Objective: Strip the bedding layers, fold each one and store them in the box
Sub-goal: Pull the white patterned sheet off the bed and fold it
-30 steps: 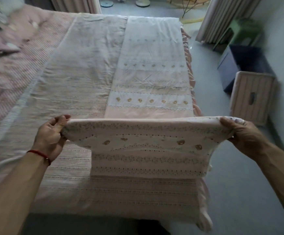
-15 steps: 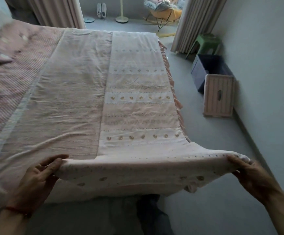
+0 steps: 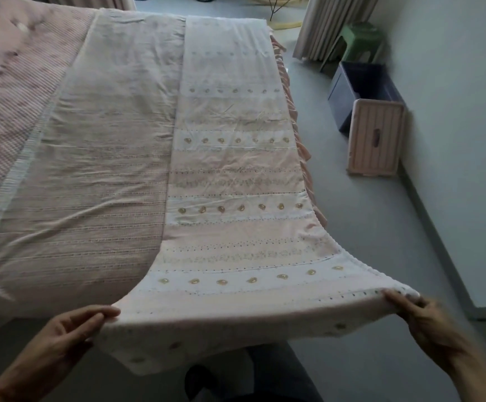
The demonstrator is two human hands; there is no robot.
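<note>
Pinching the near corners of the sheet [image 3: 236, 175] with left hand [image 3: 62, 335] and right hand [image 3: 421, 323]. Running long, straight away over the bed [image 3: 76, 169]. Box [image 3: 363, 91] waiting far right.

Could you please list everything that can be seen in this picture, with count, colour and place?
Embroidered cotton sheet: one, white and pale pink, folded lengthwise along the bed's right side, near end lifted off.
Woven striped bedspread: one, beige-pink, spread over the bed beneath the sheet.
Ribbed pink blanket: one, far left of the bed.
Dark blue storage box: one, open, on the floor by the right wall.
Pink slatted plastic crate: one, on its side, in front of the box.
Green plastic stool: one, beyond the box.
Pleated curtains: pale, top right.
Left hand: pinches the sheet's near left corner.
Right hand: pinches the near right corner.
</note>
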